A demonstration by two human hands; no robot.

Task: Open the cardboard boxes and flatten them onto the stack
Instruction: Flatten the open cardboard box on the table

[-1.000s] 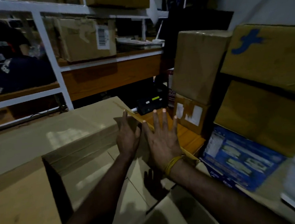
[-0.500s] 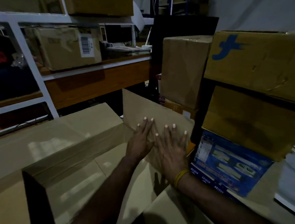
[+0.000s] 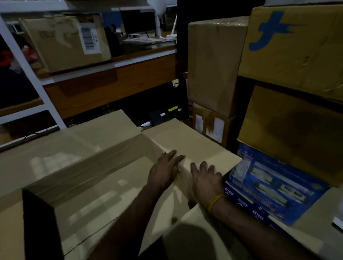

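Two hands press flat on the right end flap (image 3: 188, 143) of the open cardboard box (image 3: 101, 188), which fills the lower left. Left of the fingers the box's inside lies open, its far wall creased and its near-left wall dark. The left hand (image 3: 165, 171) spreads straight fingers over the flap's fold edge; the right hand (image 3: 207, 178) lies just beside it, fingers straight. Right of the fingertips, a blue printed box (image 3: 273, 185) sits against the flap's corner under stacked brown cartons (image 3: 301, 119).
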